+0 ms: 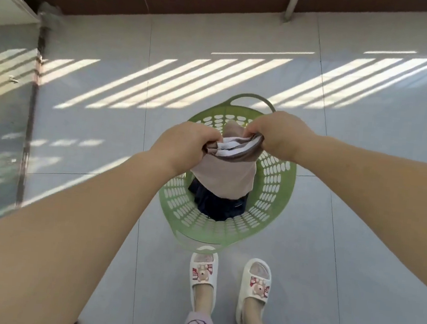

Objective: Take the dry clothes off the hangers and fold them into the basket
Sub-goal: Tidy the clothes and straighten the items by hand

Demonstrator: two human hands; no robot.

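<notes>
A beige garment [223, 174] with white and brown striped trim hangs at the centre of the frame, its upper edge bunched between two hands, its lower part dropping into the green basket [279, 193]. The left hand [183, 143] has its grip closed on the left end of the bunched edge, fingers curled under and knuckles toward the camera. The right hand [278, 132] has its grip closed on the right end in the same way, fingers folded around the striped trim. Both forearms reach forward from the lower corners of the frame and converge above the basket, wrists nearly straight, the hands close together but apart. Beneath the garment, a dark navy piece of clothing [219, 205] lies in the bottom of the basket. The basket is round, with oval holes in its wall and a handle at its upper edge; it stands on the grey tiled floor [358, 200]. Just below it in the frame are two feet in white slippers [254, 292] bearing a bear motif. Bands of sunlight cross the floor in the upper half of the frame.
</notes>
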